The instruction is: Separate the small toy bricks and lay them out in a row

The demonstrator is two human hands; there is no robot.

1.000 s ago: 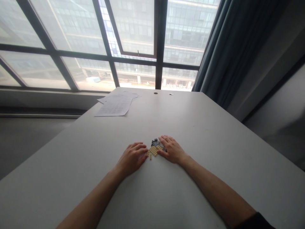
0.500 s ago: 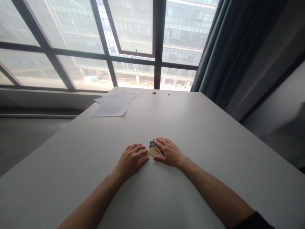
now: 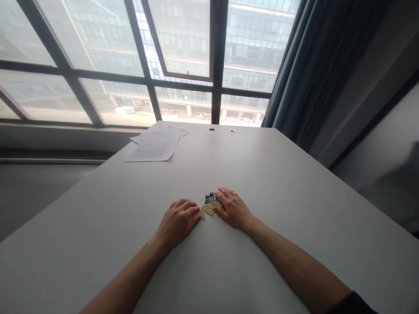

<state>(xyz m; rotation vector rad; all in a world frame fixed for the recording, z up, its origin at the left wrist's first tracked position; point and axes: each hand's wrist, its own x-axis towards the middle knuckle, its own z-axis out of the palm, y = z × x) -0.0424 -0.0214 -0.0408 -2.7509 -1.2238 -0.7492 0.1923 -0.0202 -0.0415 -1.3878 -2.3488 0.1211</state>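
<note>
A small cluster of toy building bricks lies on the white table in front of me. Tan studded plates (image 3: 208,209) are at its near side, and dark grey bricks (image 3: 209,199) sit behind them. My left hand (image 3: 179,219) rests at the left of the cluster, open, with bent fingers and the thumb apart. Its fingertips touch a small tan plate (image 3: 202,214), partly hidden by them. From the right, my right hand (image 3: 235,209) lies open against the cluster. Its fingers cover part of the tan and grey bricks, and its thumb reaches the tan plates' edge.
Printed paper sheets (image 3: 153,146) lie overlapping at the table's far left. Two small round spots (image 3: 211,129) mark the far edge of the white table (image 3: 278,192). Beyond are large framed windows (image 3: 183,39) and a dark blue-grey curtain (image 3: 304,74).
My left hand has drawn slightly left, uncovering more of the small tan plate. My right hand has shifted a little right, its thumb pulled back, showing more of the cluster.
</note>
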